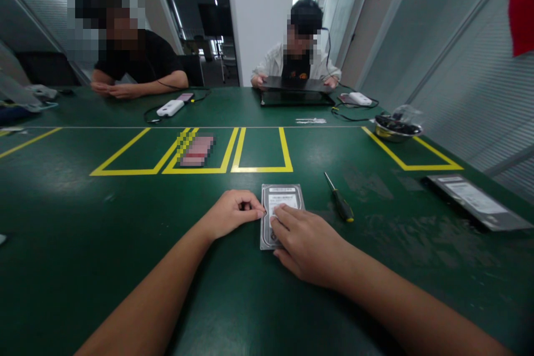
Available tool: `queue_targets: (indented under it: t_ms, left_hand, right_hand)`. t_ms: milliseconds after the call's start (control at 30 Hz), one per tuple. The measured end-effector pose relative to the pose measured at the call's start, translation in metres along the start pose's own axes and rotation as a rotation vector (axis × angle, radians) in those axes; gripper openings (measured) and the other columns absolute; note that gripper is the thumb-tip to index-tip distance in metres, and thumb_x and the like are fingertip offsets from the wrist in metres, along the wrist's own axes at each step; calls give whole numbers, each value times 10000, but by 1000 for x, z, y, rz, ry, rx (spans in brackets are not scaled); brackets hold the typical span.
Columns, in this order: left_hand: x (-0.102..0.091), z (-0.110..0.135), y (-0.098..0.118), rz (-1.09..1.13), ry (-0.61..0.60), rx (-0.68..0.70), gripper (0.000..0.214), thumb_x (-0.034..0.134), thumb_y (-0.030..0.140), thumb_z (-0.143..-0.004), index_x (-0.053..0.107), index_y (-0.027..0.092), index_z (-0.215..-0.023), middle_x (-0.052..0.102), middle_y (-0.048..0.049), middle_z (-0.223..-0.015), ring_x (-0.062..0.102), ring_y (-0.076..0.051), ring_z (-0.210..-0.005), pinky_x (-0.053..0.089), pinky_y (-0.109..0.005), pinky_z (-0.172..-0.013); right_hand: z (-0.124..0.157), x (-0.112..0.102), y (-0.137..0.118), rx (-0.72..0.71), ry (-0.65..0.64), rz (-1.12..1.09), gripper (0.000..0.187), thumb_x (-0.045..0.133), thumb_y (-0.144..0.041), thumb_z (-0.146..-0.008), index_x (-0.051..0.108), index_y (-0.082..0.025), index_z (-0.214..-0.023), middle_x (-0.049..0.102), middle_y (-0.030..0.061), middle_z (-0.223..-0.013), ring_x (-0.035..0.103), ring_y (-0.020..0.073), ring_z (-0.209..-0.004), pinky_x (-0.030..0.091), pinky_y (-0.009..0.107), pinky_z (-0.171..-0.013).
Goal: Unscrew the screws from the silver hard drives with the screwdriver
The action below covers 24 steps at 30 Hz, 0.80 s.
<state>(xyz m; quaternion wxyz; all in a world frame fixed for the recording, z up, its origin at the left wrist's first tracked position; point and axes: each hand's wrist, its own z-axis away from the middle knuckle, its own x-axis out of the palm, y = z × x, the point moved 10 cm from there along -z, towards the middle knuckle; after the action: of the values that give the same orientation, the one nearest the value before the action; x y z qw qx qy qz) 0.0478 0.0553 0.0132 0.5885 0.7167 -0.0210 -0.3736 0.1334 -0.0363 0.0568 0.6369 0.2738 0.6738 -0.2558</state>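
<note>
A silver hard drive (pixel 267 238) with a white label lies flat on the green table in front of me. My right hand (pixel 302 236) reaches over its right side, fingertips on the label and thumb near the lower edge, gripping it. At the left edge of the drive, my left hand (pixel 236 212) has thumb and forefinger pinched together, the tips touching the side. Whatever may be between those fingertips is too small to make out. A screwdriver (pixel 341 203) with a dark green and yellow handle rests to the right of the drive.
A larger metal-cased unit (pixel 479 200) lies at the right. A metal bowl (pixel 396 132) of dark parts stands behind it. Yellow tape outlines (pixel 262 169) mark the table, one around a pink, blurred item (pixel 198 151). Across sit two people, one holding a dark panel (pixel 296 84).
</note>
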Motion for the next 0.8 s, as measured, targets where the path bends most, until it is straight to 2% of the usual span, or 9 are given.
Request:
queue_targets:
  t_ms: [367, 500, 567, 633, 733, 800]
  left_hand:
    - [-3, 2, -4, -1, -2, -25, 182, 691, 307, -794, 731, 147, -871, 661, -20, -730, 521, -113, -652, 394, -231, -613]
    - [-3, 2, -6, 15, -7, -39, 171, 692, 295, -790, 723, 149, -871, 634, -8, -712, 505, -109, -646, 379, -229, -605]
    - [-3, 2, -8, 21, -12, -49, 170, 686, 295, -793, 717, 148, -873, 623, -5, -710, 498, -109, -647, 372, -230, -603]
    - [-2, 2, -9, 14, -16, -56, 169, 677, 298, -802, 711, 150, -874, 617, -4, -713, 492, -110, -651, 366, -233, -605]
    - [-2, 1, -10, 12, -27, -60, 170, 665, 301, -812, 702, 148, -875, 603, -2, -713, 482, -111, -653, 356, -236, -606]
    - [-1, 1, -11, 25, -34, -67, 174, 655, 305, -820, 689, 143, -876, 577, 6, -700, 469, -110, -650, 345, -234, -599]
  right_hand:
    - [0, -2, 1, -2, 8, -16, 484, 602, -366, -852, 561, -78, -1240, 604, 188, -1207, 535, 303, -1166, 475, 422, -949]
    - [-2, -7, 10, 35, -3, -63, 327, 548, -416, -891, 640, -141, -1042, 658, 116, -1038, 603, 246, -989, 492, 389, -856]
    - [-1, -12, 24, 128, 2, -22, 242, 490, -347, -921, 643, -159, -924, 663, 96, -931, 617, 222, -869, 491, 366, -768]
    - [4, -19, 48, 288, 19, 85, 205, 447, -246, -921, 627, -156, -884, 656, 109, -893, 621, 226, -817, 473, 341, -681]
    - [25, -28, 89, 570, -1, 220, 180, 428, -182, -897, 602, -151, -936, 653, 147, -930, 643, 269, -839, 453, 320, -597]
    - [42, -24, 113, 717, -91, 233, 181, 454, -217, -887, 590, -150, -987, 662, 164, -935, 662, 310, -840, 465, 344, -582]
